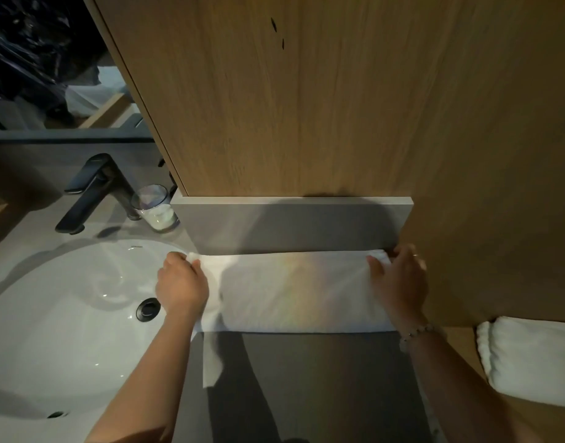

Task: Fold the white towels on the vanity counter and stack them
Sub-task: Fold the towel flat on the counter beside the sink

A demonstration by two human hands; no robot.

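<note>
The towel (pixel 294 289) lay along the back edge of the surface (pixel 306 378). My left grip (pixel 182 286) pinched its far left corner and my right grip (pixel 399 279) pinched the far right one. I thought both corners should come toward me together, edges meeting straight.

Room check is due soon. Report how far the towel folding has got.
Done: one folded towel lies at the right. In hand: the left hand and right hand pinch the far corners of a spread towel laid flat on the grey counter. Left: finish its folds, then probably stack it with the folded one.
</note>
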